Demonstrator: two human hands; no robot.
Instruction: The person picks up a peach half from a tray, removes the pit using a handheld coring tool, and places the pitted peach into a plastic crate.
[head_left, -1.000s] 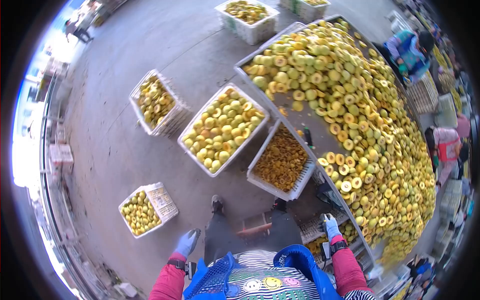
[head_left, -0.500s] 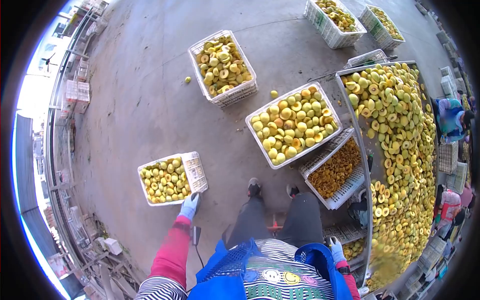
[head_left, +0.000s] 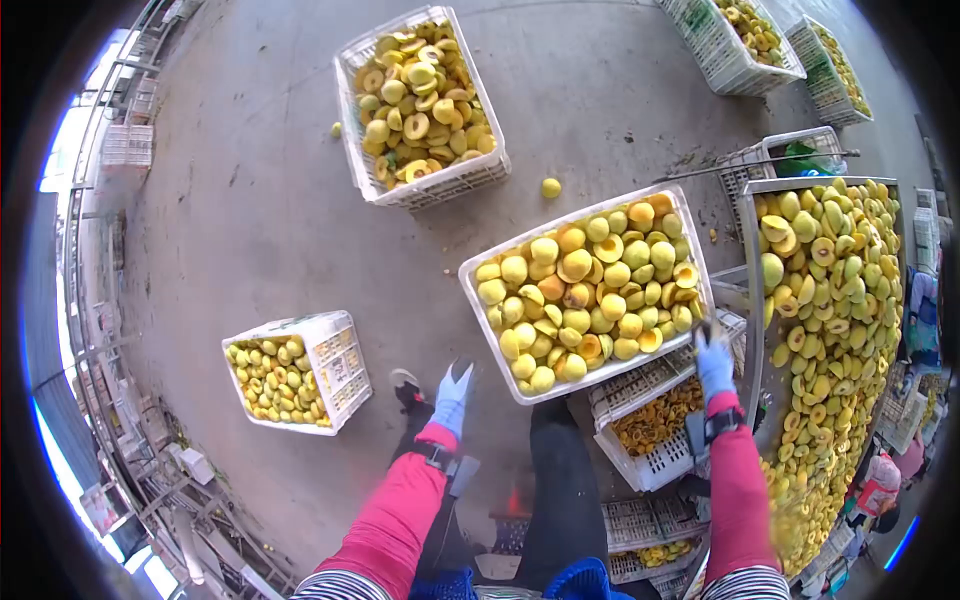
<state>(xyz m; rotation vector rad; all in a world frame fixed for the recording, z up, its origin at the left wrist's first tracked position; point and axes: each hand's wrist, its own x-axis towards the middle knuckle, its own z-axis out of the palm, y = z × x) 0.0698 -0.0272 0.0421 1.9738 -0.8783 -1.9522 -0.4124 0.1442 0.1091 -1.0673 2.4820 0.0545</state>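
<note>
Wearing a pale blue glove, my left hand (head_left: 452,398) is in the air over the floor with its fingers apart and nothing in them. It is below and left of a white plastic crate (head_left: 590,384) filled with yellow-green peaches (head_left: 575,265), many cut in half. At this crate's lower right corner is my right hand (head_left: 714,365), gloved too. Its fingertips are blurred, so whether they grip the rim cannot be made out. Under that corner stands a second white crate (head_left: 668,468) holding brown-orange scraps (head_left: 655,418).
A metal-edged table (head_left: 752,250) heaped with halved peaches runs along the right. Another peach crate (head_left: 440,188) stands ahead, and a tilted-looking one (head_left: 340,370) at left. A loose peach (head_left: 551,187) lies on the floor. People work beyond the table.
My left hand has left the crate at left and moved right, fingers spread. My right hand has come up from beside my hip to the middle crate's corner. The view has shifted closer to that crate.
</note>
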